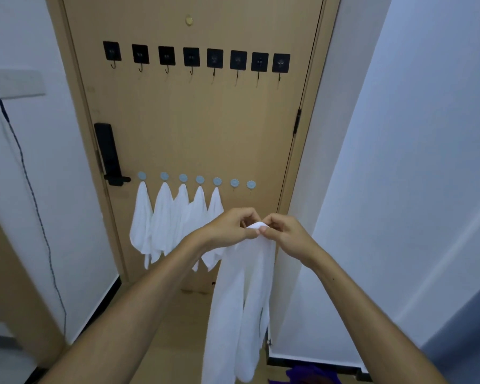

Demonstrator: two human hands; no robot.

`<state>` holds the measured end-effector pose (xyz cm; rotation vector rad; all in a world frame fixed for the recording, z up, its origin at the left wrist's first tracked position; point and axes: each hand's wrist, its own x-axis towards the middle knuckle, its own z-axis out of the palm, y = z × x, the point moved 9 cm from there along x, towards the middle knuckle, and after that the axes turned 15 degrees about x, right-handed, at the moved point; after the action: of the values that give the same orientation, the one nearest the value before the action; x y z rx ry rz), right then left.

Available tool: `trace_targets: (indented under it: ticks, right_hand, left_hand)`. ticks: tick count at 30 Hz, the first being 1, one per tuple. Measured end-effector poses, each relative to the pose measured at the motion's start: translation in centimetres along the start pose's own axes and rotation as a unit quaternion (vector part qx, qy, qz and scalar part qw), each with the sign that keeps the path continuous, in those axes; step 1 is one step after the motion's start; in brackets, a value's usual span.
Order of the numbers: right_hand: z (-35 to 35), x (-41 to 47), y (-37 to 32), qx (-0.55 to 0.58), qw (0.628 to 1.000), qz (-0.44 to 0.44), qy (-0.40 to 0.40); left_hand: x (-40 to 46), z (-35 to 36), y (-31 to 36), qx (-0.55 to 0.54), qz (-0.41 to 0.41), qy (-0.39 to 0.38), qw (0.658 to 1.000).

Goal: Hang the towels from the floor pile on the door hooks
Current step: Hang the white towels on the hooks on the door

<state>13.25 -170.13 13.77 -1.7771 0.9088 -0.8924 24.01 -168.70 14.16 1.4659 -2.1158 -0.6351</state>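
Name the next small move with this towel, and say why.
Probably lift the towel up and forward to the sixth blue hook. Both hands, left and right, pinch its top corner just below that hook. The five blue hooks to the left each carry a towel; this one and the seventh are bare.

black door lock | brass peephole | dark cable down left wall
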Motion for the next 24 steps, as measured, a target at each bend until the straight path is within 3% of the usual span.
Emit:
trace_targets:
  ticks: [5,13,20,24]
  right_hand:
    - [2.6,0.8,0.7,0.047,0.999,0.021,-0.002]
    - [2.9,2.2,1.1,0.066,0.996,0.033,0.042]
    - [4.9,3.5,2.6,0.036,0.998,0.056,-0.017]
    - [5.5,5.4,3.9,0.094,0.994,0.046,-0.04]
  left_hand:
    - [-1.3,-0.2,-2.5,-0.034,-0.023,-0.063,0.997]
    - [-2.0,-1.1,-6.6,-0.013,-0.031,-0.057,0.998]
    - [0.6,-1.9,-6.2,-0.046,-0.002,-0.033,0.998]
    - [2.2,-1.9,-8.1,-0.053,-0.021,-0.04,0.998]
